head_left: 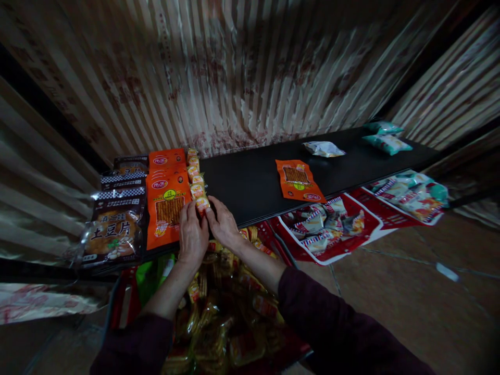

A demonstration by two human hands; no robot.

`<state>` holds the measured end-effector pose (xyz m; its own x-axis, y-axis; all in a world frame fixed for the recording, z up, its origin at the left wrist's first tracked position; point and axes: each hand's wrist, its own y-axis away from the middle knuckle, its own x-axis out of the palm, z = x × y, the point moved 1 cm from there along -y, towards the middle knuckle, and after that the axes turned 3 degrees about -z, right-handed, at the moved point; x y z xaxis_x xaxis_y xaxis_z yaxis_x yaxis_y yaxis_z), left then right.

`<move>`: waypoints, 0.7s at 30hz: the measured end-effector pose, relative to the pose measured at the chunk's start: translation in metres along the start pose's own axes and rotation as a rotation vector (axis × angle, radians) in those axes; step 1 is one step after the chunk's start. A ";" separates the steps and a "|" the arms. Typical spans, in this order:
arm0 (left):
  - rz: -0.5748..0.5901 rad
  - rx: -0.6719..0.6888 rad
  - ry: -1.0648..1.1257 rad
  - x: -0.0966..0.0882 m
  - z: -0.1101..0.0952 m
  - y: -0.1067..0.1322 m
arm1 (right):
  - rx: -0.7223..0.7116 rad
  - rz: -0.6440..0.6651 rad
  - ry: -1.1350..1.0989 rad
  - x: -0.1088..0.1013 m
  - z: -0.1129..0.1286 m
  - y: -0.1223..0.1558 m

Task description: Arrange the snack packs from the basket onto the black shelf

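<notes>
A row of small yellow-and-orange snack packets [197, 190] in clear wrappers runs front to back along the black shelf [238, 182]. At its front end, my left hand [192, 232] and my right hand [223, 224] close in from either side on the nearest snack packet [202, 204], fingertips touching it. Just left of the row lie overlapping orange snack bags [167, 208], close beside my left hand. Below my forearms, a red basket [127, 297] holds many similar yellow packets [234, 297]. My palms and the undersides of my fingers are hidden.
Dark potato-chip bags [113, 229] lie at the shelf's left end. Farther right are a single orange bag [299, 180], a white packet [324, 149] and teal packets [388, 143]. Red baskets [375, 208] of packets stand below the front edge. Corrugated wrapping [242, 78] lines the back.
</notes>
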<state>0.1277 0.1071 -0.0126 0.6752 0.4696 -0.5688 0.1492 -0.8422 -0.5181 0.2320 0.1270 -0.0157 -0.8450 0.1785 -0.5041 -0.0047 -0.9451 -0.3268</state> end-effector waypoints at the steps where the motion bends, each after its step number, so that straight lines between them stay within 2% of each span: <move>1: 0.000 -0.002 0.003 0.000 0.000 0.000 | -0.003 0.002 0.003 0.000 0.000 0.000; 13: -0.005 -0.004 0.000 -0.003 -0.002 0.004 | -0.063 -0.044 -0.019 0.000 0.000 0.006; 21: 0.021 -0.006 -0.003 -0.005 -0.001 0.009 | -0.063 -0.040 0.059 -0.001 -0.003 0.007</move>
<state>0.1262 0.0976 -0.0140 0.6764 0.4522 -0.5813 0.1389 -0.8535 -0.5023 0.2345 0.1212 -0.0201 -0.8121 0.2329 -0.5350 -0.0023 -0.9182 -0.3961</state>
